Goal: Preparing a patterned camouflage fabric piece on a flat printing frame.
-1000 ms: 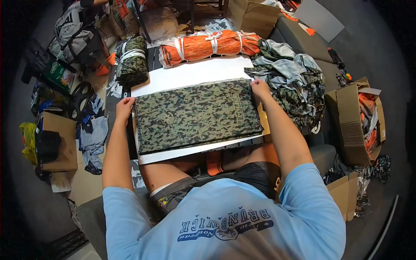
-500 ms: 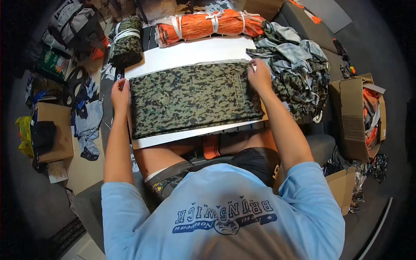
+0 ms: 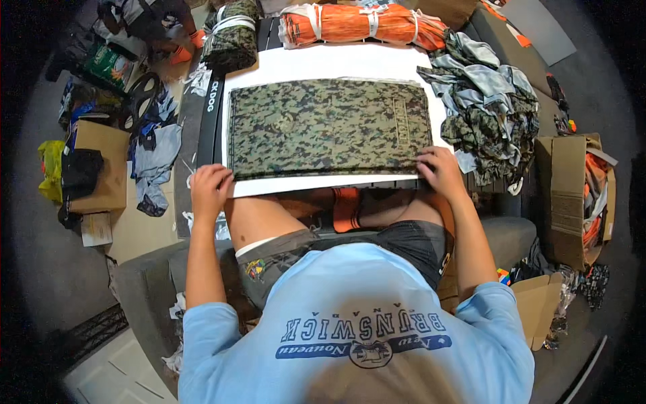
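Note:
A flat rectangular stack of camouflage fabric, layered at its edges, lies squared up on a white board in front of me. My left hand is at its near left corner, fingers bent and closed on the edge. At the near right corner my right hand pinches the fabric between thumb and fingers. The undersides of both corners are hidden by my fingers.
Beyond the board lie a tied camouflage roll and a tied orange bundle. Loose camouflage fabric is heaped at the right. Cardboard boxes stand at the right and left. A person's feet in orange socks show at upper left.
Both hands have come from the far part of the fabric's side edges to its near corners. The fabric now lies straighter on the board. My view has shifted left.

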Available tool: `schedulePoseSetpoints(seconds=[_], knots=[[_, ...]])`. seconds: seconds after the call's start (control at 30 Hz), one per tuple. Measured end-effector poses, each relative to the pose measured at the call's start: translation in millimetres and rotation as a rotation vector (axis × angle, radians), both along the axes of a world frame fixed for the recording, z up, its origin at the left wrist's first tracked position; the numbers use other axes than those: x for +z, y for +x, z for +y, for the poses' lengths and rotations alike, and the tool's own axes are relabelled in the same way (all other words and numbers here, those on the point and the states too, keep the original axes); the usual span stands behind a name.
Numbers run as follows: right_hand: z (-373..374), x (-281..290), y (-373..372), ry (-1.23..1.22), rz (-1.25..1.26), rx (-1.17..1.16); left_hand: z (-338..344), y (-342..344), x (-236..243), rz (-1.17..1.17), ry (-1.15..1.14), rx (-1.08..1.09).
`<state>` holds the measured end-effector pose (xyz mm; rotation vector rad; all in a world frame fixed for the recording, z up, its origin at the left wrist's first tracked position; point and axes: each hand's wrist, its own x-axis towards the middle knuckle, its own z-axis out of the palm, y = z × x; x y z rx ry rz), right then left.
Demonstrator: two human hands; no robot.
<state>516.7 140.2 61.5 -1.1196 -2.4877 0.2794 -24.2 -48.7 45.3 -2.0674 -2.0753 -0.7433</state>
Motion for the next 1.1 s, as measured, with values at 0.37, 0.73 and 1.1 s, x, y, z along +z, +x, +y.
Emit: schedulePoseSetpoints(seconds=[0.37, 0.73, 1.1], knots=[[8.5, -3.1, 0.0, 0.058, -0.088, -0.144, 21.9, -8.7, 3.4, 0.069, -0.020, -0.017], [147.8, 121.2, -31.2, 0.394, 0.087, -0.189, 160.3, -61.3, 130.4, 0.269, 0.278, -0.011], [60.4, 28.4, 7.7, 0.201, 0.111, -0.176, 74.5, -23.9, 46.3, 0.013, 0.160, -0.046]])
